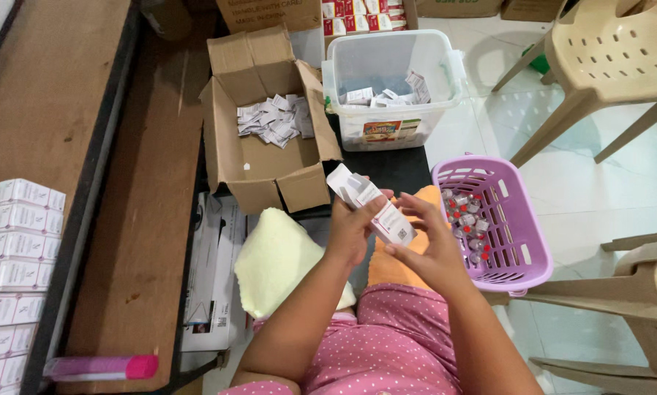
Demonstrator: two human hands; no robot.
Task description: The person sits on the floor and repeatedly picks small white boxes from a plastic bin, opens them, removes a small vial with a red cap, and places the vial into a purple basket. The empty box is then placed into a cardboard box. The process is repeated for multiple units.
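Head view. The left hand (352, 232) is wrapped around the lower part of a small white cardboard carton with an open end flap (369, 202), held above the lap. The right hand (425, 245), fingers spread, touches the carton's lower end with its fingertips. Just right of the hands stands a purple slotted plastic basket (522, 252) containing small red-capped vials (469, 223). Beyond lie an open brown cardboard box of folded paper leaflets (270, 121) and a clear plastic tub (394, 80).
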